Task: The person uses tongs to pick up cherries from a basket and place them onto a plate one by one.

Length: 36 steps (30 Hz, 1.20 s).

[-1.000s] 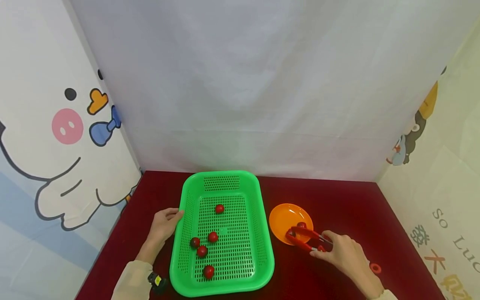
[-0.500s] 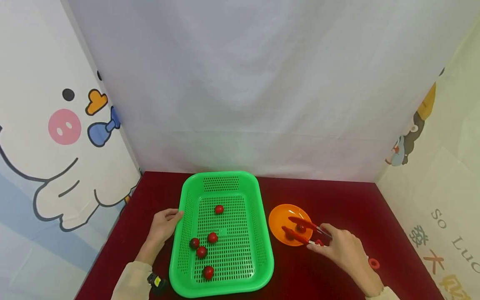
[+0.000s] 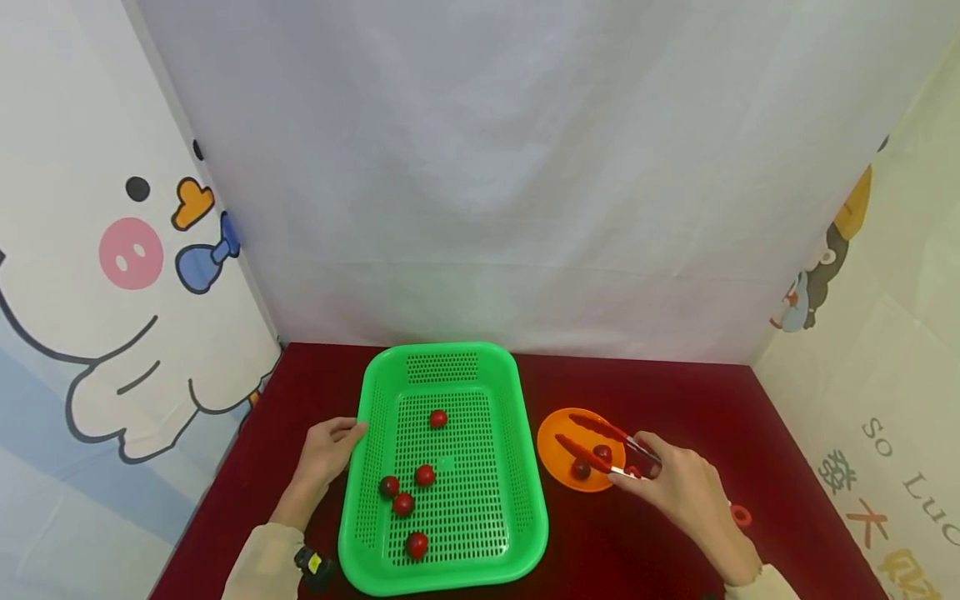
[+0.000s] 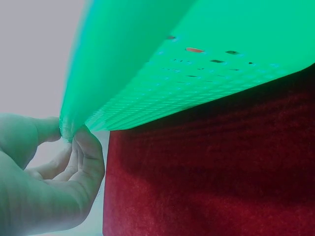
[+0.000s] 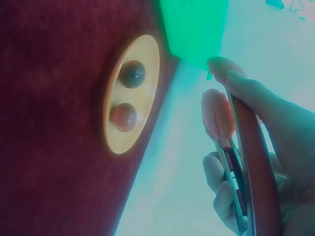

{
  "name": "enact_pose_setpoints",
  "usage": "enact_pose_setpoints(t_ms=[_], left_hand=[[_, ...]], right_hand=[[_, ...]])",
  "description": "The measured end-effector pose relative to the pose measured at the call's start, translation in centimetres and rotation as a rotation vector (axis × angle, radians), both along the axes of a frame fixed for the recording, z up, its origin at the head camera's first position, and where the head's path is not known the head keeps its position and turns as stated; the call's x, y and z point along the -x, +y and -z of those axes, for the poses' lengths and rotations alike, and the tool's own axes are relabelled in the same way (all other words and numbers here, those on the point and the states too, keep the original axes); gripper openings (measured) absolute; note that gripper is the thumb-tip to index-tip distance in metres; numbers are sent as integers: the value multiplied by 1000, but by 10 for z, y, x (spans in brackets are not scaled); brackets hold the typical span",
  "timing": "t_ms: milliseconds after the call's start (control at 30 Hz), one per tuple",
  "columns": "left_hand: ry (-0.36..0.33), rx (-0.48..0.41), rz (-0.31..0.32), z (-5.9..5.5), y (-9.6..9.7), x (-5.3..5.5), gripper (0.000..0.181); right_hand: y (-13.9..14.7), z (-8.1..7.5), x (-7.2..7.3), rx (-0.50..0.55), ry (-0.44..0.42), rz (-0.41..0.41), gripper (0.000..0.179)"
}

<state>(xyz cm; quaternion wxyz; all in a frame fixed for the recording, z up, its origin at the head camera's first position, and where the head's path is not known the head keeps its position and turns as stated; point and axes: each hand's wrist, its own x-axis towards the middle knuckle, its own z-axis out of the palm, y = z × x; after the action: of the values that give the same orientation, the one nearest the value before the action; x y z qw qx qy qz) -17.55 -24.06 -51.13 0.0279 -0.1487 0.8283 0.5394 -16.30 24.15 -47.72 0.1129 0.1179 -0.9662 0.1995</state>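
Note:
My left hand [image 3: 330,450] pinches the left rim of a green perforated basket [image 3: 534,508]; the left wrist view shows thumb and fingers on the basket's edge. Several small red tomatoes [image 3: 425,476] lie inside it. In my right hand [image 3: 684,487] is a pair of red-tipped tongs [image 3: 576,450], gripped by the sides, with arms spread and nothing between the tips. Beneath them is an orange plate [image 3: 550,457] bearing two tomatoes, one red [image 5: 124,117] and one darker [image 5: 132,73]. The right wrist view has the tongs raised off the plate.
The dark red tabletop [image 3: 682,392] extends around the basket and plate. A pale cloth wall [image 3: 480,208] closes off the back, and printed curtains [image 3: 97,333] flank both sides. A red ring [image 3: 741,516], on the tongs' handle end, shows behind my right wrist.
The tongs' tips, low around the plate's tomatoes a second ago, have opened wider and lifted away toward the plate's far side. Both tomatoes stay on the plate. My left hand holds still.

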Motion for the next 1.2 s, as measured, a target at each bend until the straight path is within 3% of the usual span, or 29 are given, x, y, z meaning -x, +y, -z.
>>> enact_pose_setpoints(t_ms=[167,467,1200], left_hand=[[-1,1,0,-1,0,-1,47],[-1,4,3,-1,0,-1,48],[11,1,4,-2,2,-2,46]], right_hand=[[-5,-2,2,15,45,-14,55],[-15,-7,3,41,46,-14,59],[-44,-17,10,39,111,-119,62]])
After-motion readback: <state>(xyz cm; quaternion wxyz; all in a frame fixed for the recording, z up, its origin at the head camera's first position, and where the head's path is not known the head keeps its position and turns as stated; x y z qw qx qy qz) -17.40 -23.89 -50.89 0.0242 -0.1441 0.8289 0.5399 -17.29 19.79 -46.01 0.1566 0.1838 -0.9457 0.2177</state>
